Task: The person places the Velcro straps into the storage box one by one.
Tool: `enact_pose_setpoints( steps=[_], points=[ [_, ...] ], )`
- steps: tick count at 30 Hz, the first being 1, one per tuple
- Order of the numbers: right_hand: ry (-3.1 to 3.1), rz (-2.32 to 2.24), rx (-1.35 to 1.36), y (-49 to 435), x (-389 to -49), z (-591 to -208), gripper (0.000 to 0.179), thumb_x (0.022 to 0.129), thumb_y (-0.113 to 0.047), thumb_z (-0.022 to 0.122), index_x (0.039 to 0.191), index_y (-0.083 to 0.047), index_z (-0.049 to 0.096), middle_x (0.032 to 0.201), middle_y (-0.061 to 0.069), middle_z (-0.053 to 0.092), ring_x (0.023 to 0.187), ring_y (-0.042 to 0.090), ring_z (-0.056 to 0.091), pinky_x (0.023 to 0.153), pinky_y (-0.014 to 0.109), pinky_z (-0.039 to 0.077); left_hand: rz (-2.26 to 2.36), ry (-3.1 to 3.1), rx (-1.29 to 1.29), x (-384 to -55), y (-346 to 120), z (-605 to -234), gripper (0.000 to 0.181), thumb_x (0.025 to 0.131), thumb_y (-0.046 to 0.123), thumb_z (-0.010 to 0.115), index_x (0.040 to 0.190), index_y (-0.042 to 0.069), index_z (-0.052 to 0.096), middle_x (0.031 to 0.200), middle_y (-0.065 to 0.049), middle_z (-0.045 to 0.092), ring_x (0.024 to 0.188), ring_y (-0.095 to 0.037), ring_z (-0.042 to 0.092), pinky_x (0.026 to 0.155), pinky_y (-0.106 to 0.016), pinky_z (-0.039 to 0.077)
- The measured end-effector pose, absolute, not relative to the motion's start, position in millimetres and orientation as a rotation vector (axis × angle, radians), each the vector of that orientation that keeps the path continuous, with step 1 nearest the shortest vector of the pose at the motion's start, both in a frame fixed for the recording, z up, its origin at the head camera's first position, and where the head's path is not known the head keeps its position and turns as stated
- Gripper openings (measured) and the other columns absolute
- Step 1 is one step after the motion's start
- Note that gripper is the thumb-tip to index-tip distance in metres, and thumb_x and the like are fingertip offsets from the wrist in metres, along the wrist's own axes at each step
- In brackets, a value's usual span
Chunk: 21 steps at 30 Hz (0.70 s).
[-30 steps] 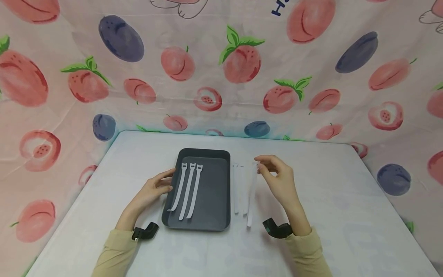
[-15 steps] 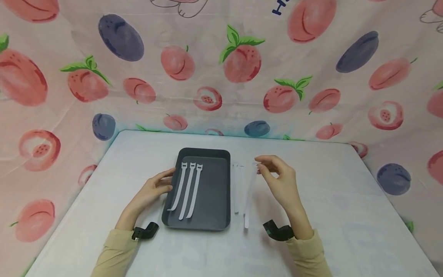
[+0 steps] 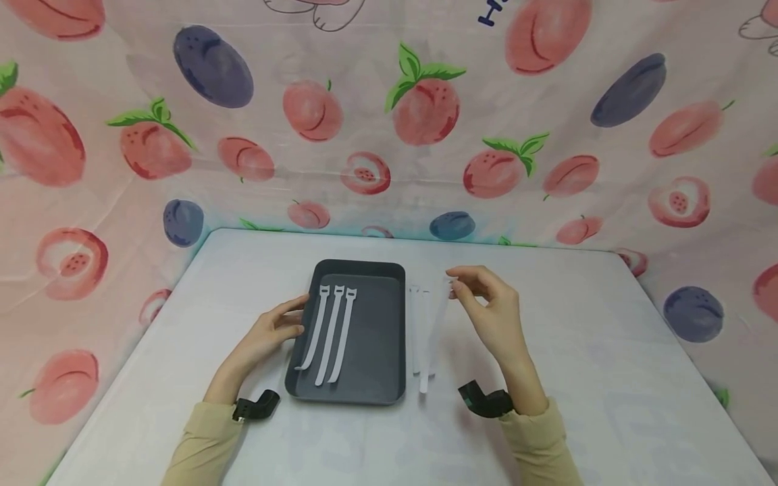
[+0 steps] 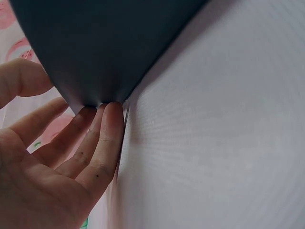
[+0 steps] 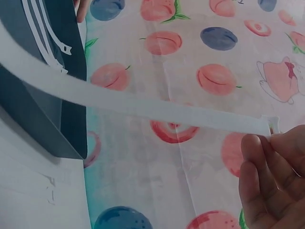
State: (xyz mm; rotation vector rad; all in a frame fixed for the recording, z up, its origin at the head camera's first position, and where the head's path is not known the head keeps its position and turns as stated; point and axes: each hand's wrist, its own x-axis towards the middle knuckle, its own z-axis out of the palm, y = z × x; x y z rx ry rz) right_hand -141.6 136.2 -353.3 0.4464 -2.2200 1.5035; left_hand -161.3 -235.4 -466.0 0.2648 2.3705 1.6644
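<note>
In the head view, a dark grey tray (image 3: pixel 377 337) holds three white strap-type cable ties (image 3: pixel 331 334), side by side on its left half. My left hand (image 3: pixel 264 337) rests at the tray's left side; in the left wrist view its extended fingertips (image 4: pixel 113 114) touch the outer wall. Right of the tray, my right hand (image 3: pixel 491 310) pinches another white cable tie (image 3: pixel 433 344) by its slotted head. This held tie (image 5: pixel 143 106) curves toward the tray in the right wrist view. White ties (image 3: pixel 416 337) lie on the table just beneath it, partly hidden.
A white-covered table (image 3: pixel 595 378) carries the tray and ties. Behind it hangs a fruit-print cloth (image 3: pixel 365 108). Black wrist cameras (image 3: pixel 486 399) are worn on both wrists. The tray's raised rim (image 3: pixel 404 324) stands between the loose ties and its inside.
The held cable tie's lower end has swung left, toward the tray, across the loose ties. My right hand has risen slightly. The left hand and tray stay put.
</note>
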Motion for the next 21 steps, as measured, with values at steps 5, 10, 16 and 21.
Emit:
enact_pose_setpoints(
  steps=[5, 10, 16, 21],
  points=[
    [-2.196, 1.547, 0.485, 127, -146, -354, 0.017, 0.09, -0.005, 0.064, 0.105, -0.008, 0.071, 0.088, 0.007, 0.069, 0.073, 0.006, 0.066, 0.075, 0.019, 0.053, 1.665, 2.376, 0.267, -161, -235, -466, 0.061, 0.092, 0.009, 0.058, 0.149, 0.015, 0.037, 0.146, -0.021, 0.045, 0.13, -0.039, 0.049, 0.107, -0.055, 0.035],
    [-2.213, 1.564, 0.519, 116, -151, -353, 0.016, 0.09, -0.006, 0.065, 0.105, -0.007, 0.071, 0.088, 0.009, 0.069, 0.073, 0.007, 0.065, 0.074, 0.021, 0.052, 1.655, 2.384, 0.254, -161, -235, -465, 0.061, 0.092, 0.01, 0.059, 0.149, 0.015, 0.037, 0.146, -0.021, 0.045, 0.13, -0.04, 0.049, 0.107, -0.057, 0.035],
    [-2.239, 1.602, 0.559, 102, -156, -353, 0.016, 0.09, -0.008, 0.064, 0.105, -0.008, 0.071, 0.089, 0.011, 0.069, 0.073, 0.013, 0.066, 0.072, 0.023, 0.052, 1.654, 2.384, 0.246, -160, -235, -465, 0.06, 0.093, 0.011, 0.058, 0.149, 0.016, 0.037, 0.147, -0.021, 0.044, 0.131, -0.04, 0.048, 0.106, -0.058, 0.036],
    [-2.258, 1.624, 0.629, 92, -163, -355, 0.016, 0.091, -0.008, 0.063, 0.106, -0.007, 0.07, 0.09, 0.011, 0.069, 0.073, 0.021, 0.067, 0.072, 0.023, 0.053, 1.653, 2.385, 0.238, -160, -235, -465, 0.061, 0.093, 0.011, 0.059, 0.149, 0.016, 0.037, 0.147, -0.02, 0.044, 0.13, -0.039, 0.049, 0.106, -0.058, 0.036]
  ],
)
